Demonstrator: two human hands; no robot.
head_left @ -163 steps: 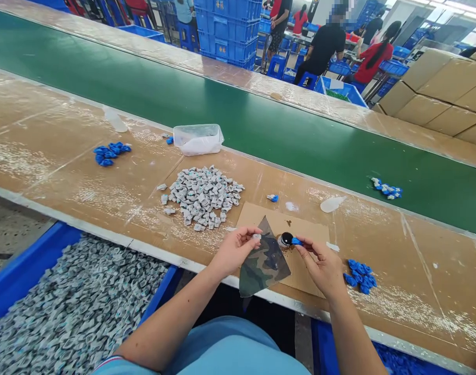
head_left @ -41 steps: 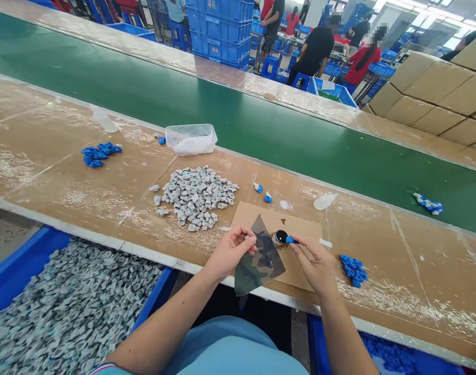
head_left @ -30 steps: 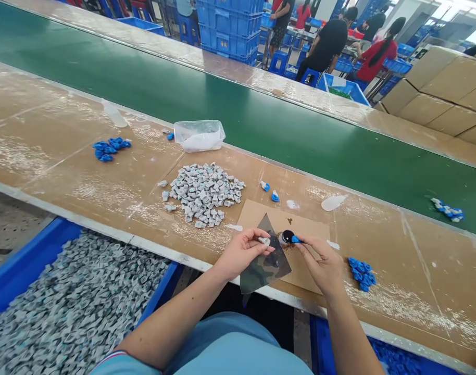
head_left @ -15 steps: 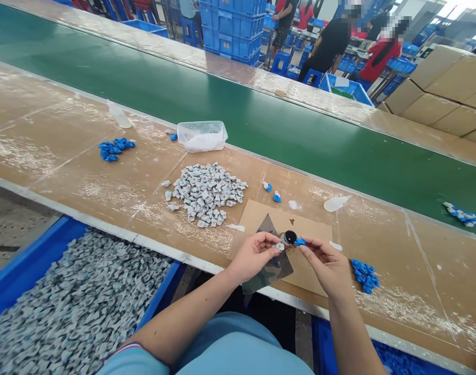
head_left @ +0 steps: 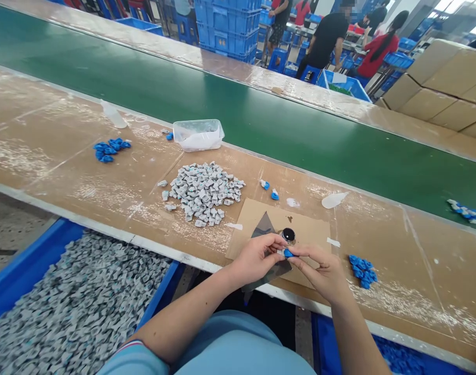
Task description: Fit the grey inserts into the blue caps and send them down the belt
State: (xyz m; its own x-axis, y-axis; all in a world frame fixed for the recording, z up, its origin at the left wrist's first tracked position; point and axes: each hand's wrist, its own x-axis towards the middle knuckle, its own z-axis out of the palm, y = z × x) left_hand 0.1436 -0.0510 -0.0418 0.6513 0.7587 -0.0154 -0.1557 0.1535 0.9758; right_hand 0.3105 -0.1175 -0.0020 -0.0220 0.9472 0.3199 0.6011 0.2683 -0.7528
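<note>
My left hand [head_left: 255, 259] pinches a small grey-white plastic piece [head_left: 280, 252], mostly hidden by the fingertips. Between the thumb and fingers of my right hand [head_left: 324, 271] is a small blue plastic piece [head_left: 288, 253]. The two pieces meet; how far one sits in the other I cannot tell. Just beyond the fingertips stands a small round jar [head_left: 288, 235] with a black top. It rests on a cardboard sheet [head_left: 312, 234], beside a dark, thin pointed sheet [head_left: 262, 225] partly under my left hand.
Left of the cardboard lies a heap of grey-white pieces [head_left: 207, 192]; right, a blue heap [head_left: 363, 271]. Two joined blue-and-white pieces [head_left: 275, 194] lie behind. A clear tub [head_left: 199, 136] stands near the green conveyor belt [head_left: 238, 104]. A blue crate [head_left: 62, 237] of grey pieces sits lower left.
My hands have come together and slightly nearer my body. The blue piece in my right hand, earlier apart from the grey-white one beside the jar, now meets it in front of the jar.
</note>
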